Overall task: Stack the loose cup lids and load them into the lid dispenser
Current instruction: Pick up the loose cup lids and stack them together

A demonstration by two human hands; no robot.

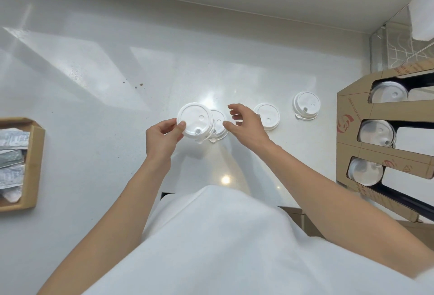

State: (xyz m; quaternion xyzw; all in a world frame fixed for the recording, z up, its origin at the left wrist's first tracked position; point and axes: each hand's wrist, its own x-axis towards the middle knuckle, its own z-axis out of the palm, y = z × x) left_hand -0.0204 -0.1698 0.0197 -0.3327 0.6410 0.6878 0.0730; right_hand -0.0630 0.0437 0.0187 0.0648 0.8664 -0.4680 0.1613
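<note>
The left hand pinches a round white plastic cup lid by its rim above the white counter; the right hand hovers open beside it, fingers curled.

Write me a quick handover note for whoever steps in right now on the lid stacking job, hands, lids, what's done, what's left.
Left hand: pinching the held lid by its edge, lifted over the counter; it may be a small stack, hard to tell.
Right hand: open, empty, hovering beside it.
Loose on the counter: second lid partly under the held one, third lid behind the right hand, fourth lid nearest the dispenser.
Lid dispenser, at right: three slots, each showing lids.
Done: one lid picked up.
Left: gather the three loose lids into a stack, load them into the dispenser.
</note>
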